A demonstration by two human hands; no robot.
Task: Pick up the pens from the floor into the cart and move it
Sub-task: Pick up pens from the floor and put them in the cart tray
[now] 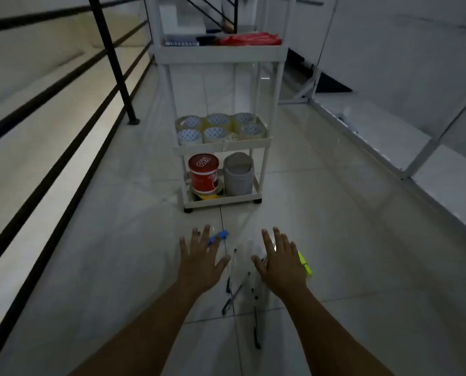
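Pens (238, 290): scattered on pale floor tiles between and just beneath both hands, none lifted yet.
Blue marker (218, 236): by left fingertips.
Yellow highlighter (305, 263): just outside right hand.
Left hand (200, 260): palm down, fingers spread, empty, seemingly poised to gather.
Right hand (280, 263): likewise spread, holding nothing.
Cart (221, 147): white, three-tiered, straight ahead beyond fingertips, within likely reach for dropping pens in.
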